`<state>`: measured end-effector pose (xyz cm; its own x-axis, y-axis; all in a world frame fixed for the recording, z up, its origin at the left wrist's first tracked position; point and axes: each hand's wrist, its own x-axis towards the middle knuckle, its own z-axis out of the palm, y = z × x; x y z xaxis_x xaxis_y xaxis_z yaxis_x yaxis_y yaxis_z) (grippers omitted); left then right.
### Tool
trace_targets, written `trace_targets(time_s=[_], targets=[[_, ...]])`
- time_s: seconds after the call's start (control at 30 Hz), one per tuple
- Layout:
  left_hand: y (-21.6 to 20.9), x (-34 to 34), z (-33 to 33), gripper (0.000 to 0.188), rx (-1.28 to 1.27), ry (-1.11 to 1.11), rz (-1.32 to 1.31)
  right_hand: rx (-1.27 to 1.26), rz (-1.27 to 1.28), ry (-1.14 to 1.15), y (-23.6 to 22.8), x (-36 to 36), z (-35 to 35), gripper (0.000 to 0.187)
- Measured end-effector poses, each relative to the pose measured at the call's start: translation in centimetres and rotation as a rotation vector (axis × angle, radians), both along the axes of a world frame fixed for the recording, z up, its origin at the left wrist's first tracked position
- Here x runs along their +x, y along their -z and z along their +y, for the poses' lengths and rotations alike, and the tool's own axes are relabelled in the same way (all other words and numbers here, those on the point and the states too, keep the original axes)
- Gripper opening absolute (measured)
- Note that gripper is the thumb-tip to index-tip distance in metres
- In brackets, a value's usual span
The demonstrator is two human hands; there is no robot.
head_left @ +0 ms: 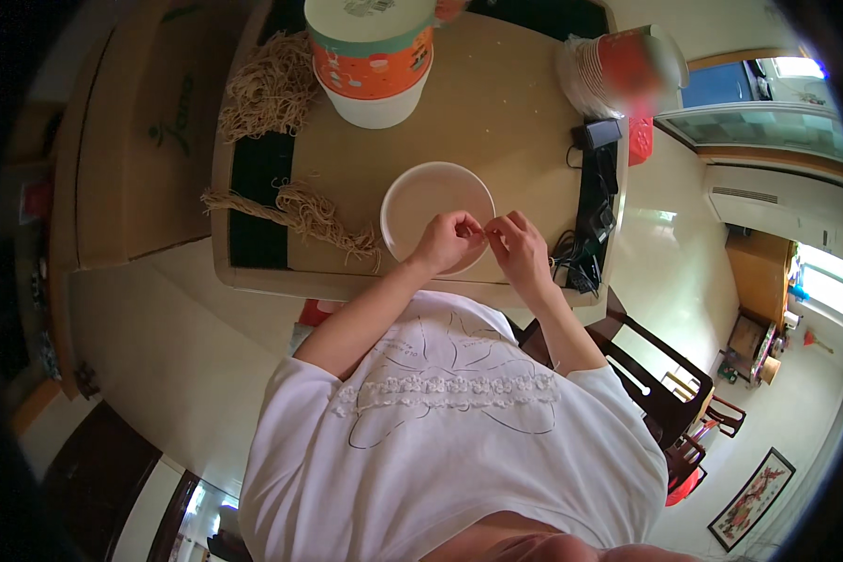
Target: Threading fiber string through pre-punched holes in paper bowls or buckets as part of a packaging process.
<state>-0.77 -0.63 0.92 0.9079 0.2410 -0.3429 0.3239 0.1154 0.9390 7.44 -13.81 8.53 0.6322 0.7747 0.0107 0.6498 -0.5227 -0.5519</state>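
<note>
My left hand (pixel 448 242) and my right hand (pixel 519 245) meet above the right side of a white round tub (pixel 391 217). The fingertips of both are pinched together, almost touching each other. Whatever they pinch is too small to make out. Left of the tub lies a bundle of tan cord (pixel 314 214), loosely gathered, with a twisted tail reaching toward the table's left edge. A larger tangled heap of the same tan cord (pixel 270 86) rests at the far left.
Beyond the tub stands a stack of large paper buckets (pixel 373 70), orange and green over white. A wrapped stack of red cups (pixel 618 66) lies at the far right. Black adapters and cables (pixel 594 220) line the table's right edge. A cardboard box (pixel 164 140) stands on the left.
</note>
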Motion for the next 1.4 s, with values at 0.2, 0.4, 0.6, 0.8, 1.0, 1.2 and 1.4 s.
trace_targets(time_s=[0.2, 0.4, 0.6, 0.8, 1.0, 1.2, 1.4], targets=[[0.7, 0.1, -0.4, 0.014, -0.039, -0.114, -0.011, -0.019, 0.017, 0.024, -0.3, -0.4, 0.1, 0.007], [1.3, -0.1, -0.3, 0.017, -0.091, -0.122, 0.004, -0.001, 0.126, 0.045, -0.5, -1.2, 0.2, 0.005], [-1.4, -0.3, -0.1, 0.017, 0.076, -0.072, -0.031, 0.023, 0.076, 0.100, 0.3, -1.0, 0.4, 0.005], [-0.7, -0.4, -0.5, 0.013, 0.143, -0.151, -0.100, 0.029, 0.100, 0.109, 0.4, -1.1, 0.5, 0.006], [-1.0, -0.5, 0.1, 0.012, 0.197, -0.048, -0.016, 0.041, 0.108, 0.117, 0.2, -1.3, 0.2, 0.005], [-1.9, -0.6, 0.1, 0.015, 0.187, -0.026, 0.026, 0.038, 0.062, 0.102, 0.1, -1.0, 0.3, 0.005], [-1.5, -0.6, -0.2, 0.017, 0.143, -0.034, 0.016, 0.039, 0.083, 0.147, 0.3, -0.7, 0.6, 0.008]])
